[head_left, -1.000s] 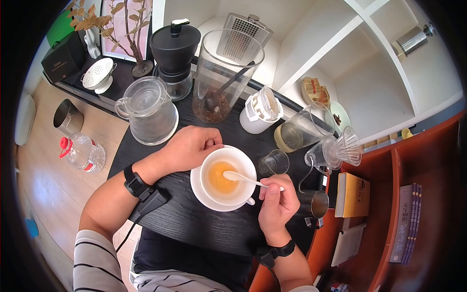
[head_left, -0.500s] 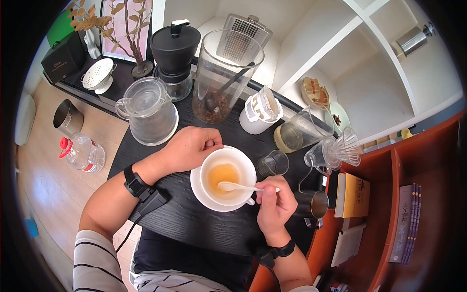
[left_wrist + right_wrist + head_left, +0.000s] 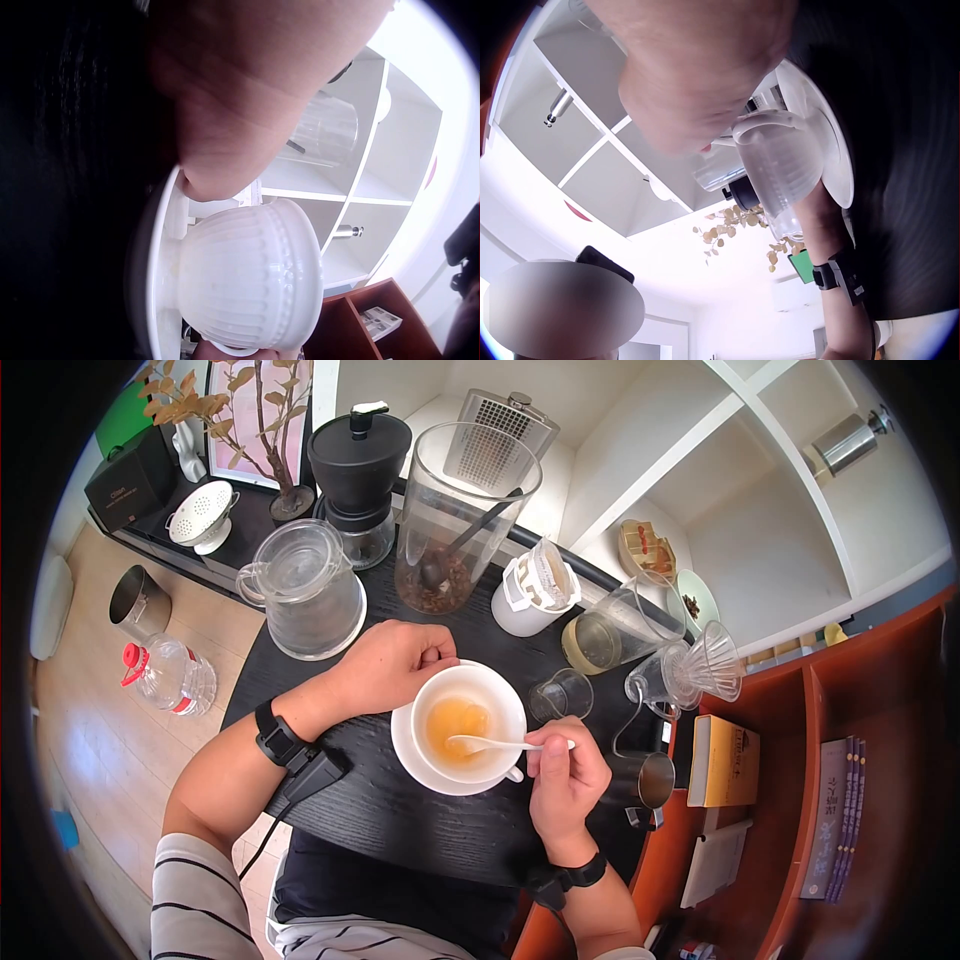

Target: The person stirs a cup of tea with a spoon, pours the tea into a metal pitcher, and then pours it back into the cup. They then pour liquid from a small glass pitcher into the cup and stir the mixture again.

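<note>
A white ribbed teacup [image 3: 247,274] stands on a white saucer [image 3: 404,748] on the black table, its handle toward the right hand. Inside is a thin orange-yellow liquid [image 3: 452,722]. The right hand [image 3: 566,775] pinches the handle of a white spoon [image 3: 505,744] between thumb and fingers; the spoon's bowl dips into the liquid near the cup's lower side. At the saucer's far left edge, the left hand [image 3: 392,660] grips the rim with curled fingers, close against the cup. Its fingertips are partly hidden by the cup in the head view.
Behind the hands stand a lidded glass pitcher [image 3: 310,595], a black grinder [image 3: 360,470], a tall glass vessel [image 3: 440,560] with dark bits and a spoon, and a white drip-bag cup [image 3: 530,605]. On the right are a small glass [image 3: 562,695], a tilted glass [image 3: 610,630] and a metal pitcher [image 3: 655,780].
The right hand has moved slightly left and down, bringing the spoon lower in the cup; the liquid's surface has shifted. The left hand and the cup have stayed in place.
</note>
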Demonstrator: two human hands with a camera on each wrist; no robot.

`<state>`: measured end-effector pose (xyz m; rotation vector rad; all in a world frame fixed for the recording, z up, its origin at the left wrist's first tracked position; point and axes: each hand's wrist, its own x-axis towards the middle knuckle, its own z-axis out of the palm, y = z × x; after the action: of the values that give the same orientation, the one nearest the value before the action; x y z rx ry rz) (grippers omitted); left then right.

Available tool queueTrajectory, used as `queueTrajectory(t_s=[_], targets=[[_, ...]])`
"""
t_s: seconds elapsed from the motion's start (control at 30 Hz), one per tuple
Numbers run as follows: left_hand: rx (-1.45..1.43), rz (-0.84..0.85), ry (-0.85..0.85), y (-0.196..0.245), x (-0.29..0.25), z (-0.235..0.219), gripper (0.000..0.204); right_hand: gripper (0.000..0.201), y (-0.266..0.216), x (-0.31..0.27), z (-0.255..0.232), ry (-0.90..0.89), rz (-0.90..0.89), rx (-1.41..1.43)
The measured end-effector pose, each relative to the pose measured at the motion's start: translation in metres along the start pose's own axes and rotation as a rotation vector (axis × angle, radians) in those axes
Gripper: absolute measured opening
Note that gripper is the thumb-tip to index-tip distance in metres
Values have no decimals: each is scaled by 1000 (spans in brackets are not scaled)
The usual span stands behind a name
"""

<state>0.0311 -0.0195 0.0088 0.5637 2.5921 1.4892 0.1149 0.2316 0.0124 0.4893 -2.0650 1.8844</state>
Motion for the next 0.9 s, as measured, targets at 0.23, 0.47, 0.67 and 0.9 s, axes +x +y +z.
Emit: queueTrajectory(t_s=[0.23,0.47,0.67,0.9], targets=[[1,-1,-3,-1,0,0,19,19,1,2,4,92,-73,31],[-6,-7,-7,-2,0,0,19,24,1,2,3,36,-82,-160],[-2,1,-8,-1,0,0,20,19,-2,0,2,43,54,65],[9,5,-5,0,0,0,20,17,-1,0,3,22,-85,-44]])
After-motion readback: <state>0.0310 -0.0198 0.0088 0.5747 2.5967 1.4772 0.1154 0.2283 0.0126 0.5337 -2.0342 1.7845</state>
